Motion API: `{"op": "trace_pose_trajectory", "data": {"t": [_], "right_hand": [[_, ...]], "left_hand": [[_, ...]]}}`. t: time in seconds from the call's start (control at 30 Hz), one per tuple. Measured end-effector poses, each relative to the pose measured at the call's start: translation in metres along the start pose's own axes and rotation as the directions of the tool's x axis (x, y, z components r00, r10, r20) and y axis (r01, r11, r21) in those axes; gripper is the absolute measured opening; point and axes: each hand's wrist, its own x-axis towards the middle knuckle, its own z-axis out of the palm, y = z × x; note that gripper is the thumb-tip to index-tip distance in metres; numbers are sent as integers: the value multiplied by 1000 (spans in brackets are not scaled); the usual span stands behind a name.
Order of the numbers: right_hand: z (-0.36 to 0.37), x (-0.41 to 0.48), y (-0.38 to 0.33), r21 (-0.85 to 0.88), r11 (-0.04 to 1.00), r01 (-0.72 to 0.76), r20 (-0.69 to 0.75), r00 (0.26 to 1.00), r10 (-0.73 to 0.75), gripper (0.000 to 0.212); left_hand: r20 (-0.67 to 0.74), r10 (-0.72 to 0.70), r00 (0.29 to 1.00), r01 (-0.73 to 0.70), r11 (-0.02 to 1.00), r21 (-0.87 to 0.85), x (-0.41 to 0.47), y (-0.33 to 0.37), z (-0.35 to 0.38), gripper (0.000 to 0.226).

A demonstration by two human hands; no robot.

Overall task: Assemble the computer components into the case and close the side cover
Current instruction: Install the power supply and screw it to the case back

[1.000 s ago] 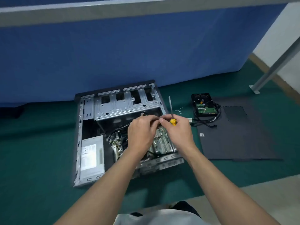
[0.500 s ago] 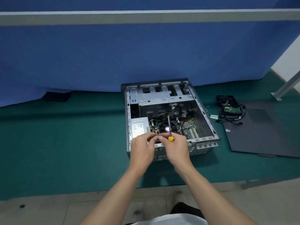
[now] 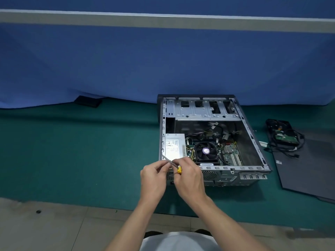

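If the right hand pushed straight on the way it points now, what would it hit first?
Probably the left hand, whose fingers meet it at the yellow-handled screwdriver the right hand holds. Beyond lies the near-left corner of the open grey metal computer case, though depth is unclear.

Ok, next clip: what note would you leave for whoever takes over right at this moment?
Right hand grips the yellow-handled screwdriver; left hand pinches its metal shaft, both by the open grey metal computer case.
Done: silver power supply and black cooler fan sit inside.
Left: the hard drive with black cables and the black side cover lie on the green mat, right of the case.
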Motion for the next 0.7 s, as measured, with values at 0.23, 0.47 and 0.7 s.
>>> {"op": "trace_pose_trajectory", "data": {"t": [0.23, 0.47, 0.7], "right_hand": [[11, -27, 5, -26, 997, 75, -96, 992, -78, 22], [28, -30, -2, -161, 980, 113, -98, 987, -130, 14], [36, -26, -3, -236, 966, 102, -124, 983, -134, 26]], "left_hand": [[-224, -438, 871, 371, 884, -286, -4, -29, -10, 21], [187, -554, 811, 577, 708, -407, -16, -34, -4, 24], [190, -543, 818, 565, 696, -443, -9, -29, -4, 24]]}}
